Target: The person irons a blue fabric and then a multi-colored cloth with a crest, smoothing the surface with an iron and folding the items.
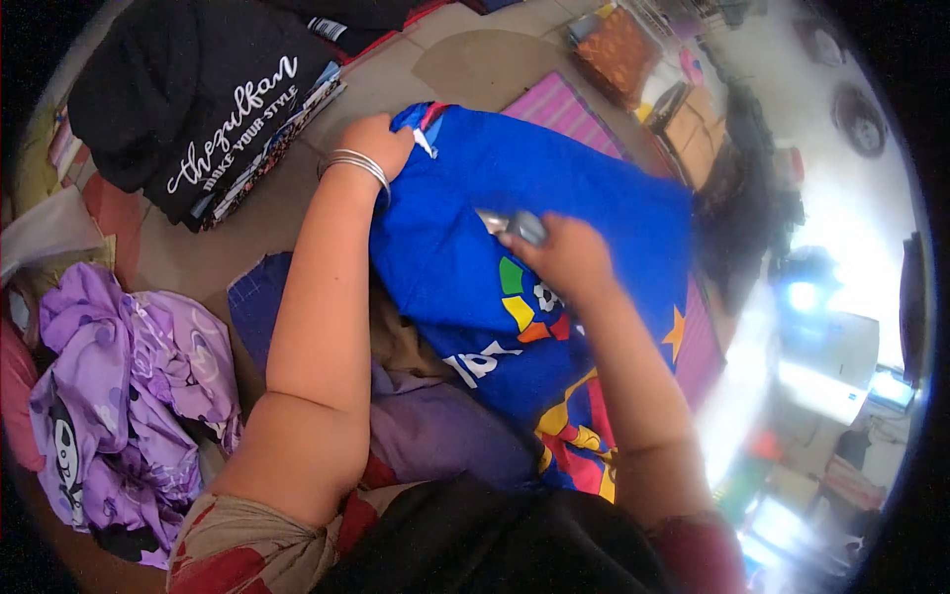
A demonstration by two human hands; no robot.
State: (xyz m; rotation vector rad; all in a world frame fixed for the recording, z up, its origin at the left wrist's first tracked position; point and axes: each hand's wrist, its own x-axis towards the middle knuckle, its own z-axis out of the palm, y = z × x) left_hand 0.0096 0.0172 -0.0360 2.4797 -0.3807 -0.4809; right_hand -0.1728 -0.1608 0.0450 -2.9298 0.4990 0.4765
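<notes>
My left hand (374, 142), with silver bangles at its wrist, is closed on the upper left edge of a bright blue printed cloth (604, 188). The cloth carries a multicoloured ball emblem, an orange star and a red and yellow patterned part. Over its middle, my right hand (569, 259) is closed round a grey tool with a shiny, pointed tip (492, 222). Motion blur and my fingers hide much of the tool, so its exact kind is unclear. The tip points left, towards loose folds in the cloth.
A folded stack topped by a black printed garment (188, 109) lies at the far left. Crumpled purple patterned fabric (148, 366) is at the near left. A pink striped mat (564, 114) shows beneath the blue cloth. Bags and an orange-brown cushion-like bundle (616, 57) are at the far right.
</notes>
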